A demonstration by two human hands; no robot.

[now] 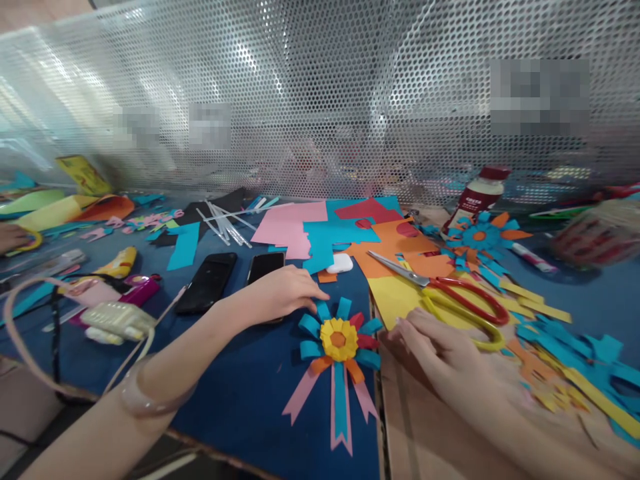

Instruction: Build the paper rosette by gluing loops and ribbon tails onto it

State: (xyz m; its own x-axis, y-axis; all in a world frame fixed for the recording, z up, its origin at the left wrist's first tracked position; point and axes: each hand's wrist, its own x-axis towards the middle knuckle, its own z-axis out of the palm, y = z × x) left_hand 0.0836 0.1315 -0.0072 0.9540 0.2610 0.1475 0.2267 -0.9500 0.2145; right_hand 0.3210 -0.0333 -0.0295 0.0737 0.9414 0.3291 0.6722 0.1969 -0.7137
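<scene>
A paper flower rosette (339,339) lies on the blue table, with a layered yellow centre, looped blue, red and orange petals, and pink and blue ribbon tails pointing toward me. My left hand (290,291) reaches in from the left, fingers loosely bent and apart, its fingertips just above the upper left petals. Nothing shows in its grasp. To the flower's right, my right hand (443,347) hovers or rests over the brown cardboard (413,427), fingers extended leftward and holding nothing I can see. Just beyond it, scissors (450,297) with red and yellow handles lie on yellow paper (387,300).
Two phones, including a black one (207,283), lie left of the flower. Pink paper (287,223), a white earbud case (340,263), a bottle (475,197), another blue flower (481,237) and paper scraps (550,393) surround the hands. A perforated metal screen (320,87) stands behind.
</scene>
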